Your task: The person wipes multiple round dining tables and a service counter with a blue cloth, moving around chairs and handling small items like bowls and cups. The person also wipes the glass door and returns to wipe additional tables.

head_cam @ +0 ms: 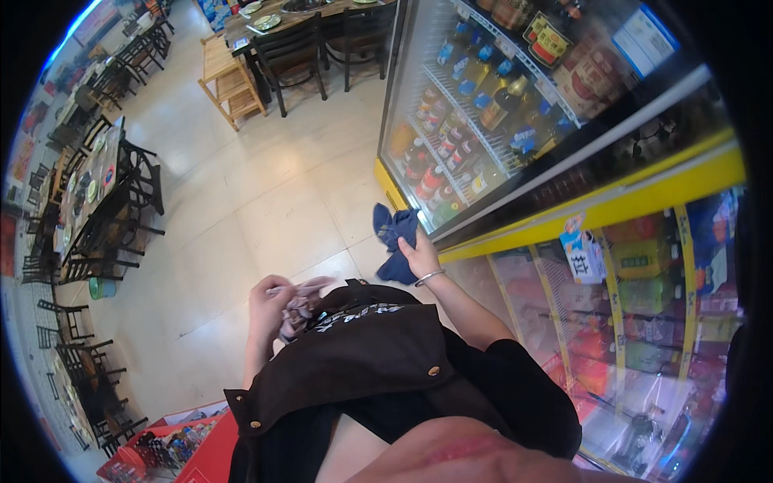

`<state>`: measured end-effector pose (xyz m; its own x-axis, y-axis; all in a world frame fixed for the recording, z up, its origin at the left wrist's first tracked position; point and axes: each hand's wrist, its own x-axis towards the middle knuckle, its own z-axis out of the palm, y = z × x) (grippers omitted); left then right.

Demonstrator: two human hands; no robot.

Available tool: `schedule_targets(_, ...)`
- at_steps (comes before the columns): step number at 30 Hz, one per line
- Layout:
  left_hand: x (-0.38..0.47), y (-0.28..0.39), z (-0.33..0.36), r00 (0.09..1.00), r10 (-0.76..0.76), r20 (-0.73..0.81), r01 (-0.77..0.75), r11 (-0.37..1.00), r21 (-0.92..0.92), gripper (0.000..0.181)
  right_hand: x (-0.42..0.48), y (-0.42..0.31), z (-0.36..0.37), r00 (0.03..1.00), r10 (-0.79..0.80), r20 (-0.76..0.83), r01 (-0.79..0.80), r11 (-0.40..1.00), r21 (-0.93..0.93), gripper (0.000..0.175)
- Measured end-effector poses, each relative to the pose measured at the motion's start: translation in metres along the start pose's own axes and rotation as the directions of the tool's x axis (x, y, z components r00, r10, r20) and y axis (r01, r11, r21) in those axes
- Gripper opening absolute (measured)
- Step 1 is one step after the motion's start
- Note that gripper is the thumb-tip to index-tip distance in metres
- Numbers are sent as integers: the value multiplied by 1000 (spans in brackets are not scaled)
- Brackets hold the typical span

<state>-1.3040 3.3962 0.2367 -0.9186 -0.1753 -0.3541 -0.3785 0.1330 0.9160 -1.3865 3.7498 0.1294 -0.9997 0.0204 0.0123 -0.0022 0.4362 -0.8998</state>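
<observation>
In my right hand I grip a crumpled dark blue cloth, which hangs beside the lower corner of a glass-door drinks fridge. A metal bangle circles that wrist. My left hand is closed around a bunched greyish-pink cloth at the left side of my waist. Part of this cloth is hidden by my dark brown apron, which bears white writing. Bottles stand on wire shelves behind the fridge glass.
A second yellow-framed fridge stands close on my right. Ahead are a wooden trolley, a laid table and dark chairs. More tables line the left, by a green bin. A red display case is at lower left.
</observation>
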Motion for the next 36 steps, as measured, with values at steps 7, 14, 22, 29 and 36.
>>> schedule_targets(7,114,-1,-33,983,-182,-26,162,924,-347,2,89,-12,-61,969,26,-247,-41,998,-54,44)
schedule_targets(14,286,73,-71,987,92,131,-63,976,-210,5,203,-108,-109,583,-233,-778,-21,953,-302,54)
schedule_targets(22,412,150,-162,981,136,138,-91,954,-287,5,391,-145,-99,522,-244,-817,-6,957,-290,46)
schedule_targets(29,511,171,-189,992,106,65,-99,989,-112,14,524,-42,59,742,451,-496,-350,892,287,60)
schedule_targets(36,644,223,-199,981,-174,-88,175,985,-1,27,669,-6,136,943,300,-146,-296,954,51,37)
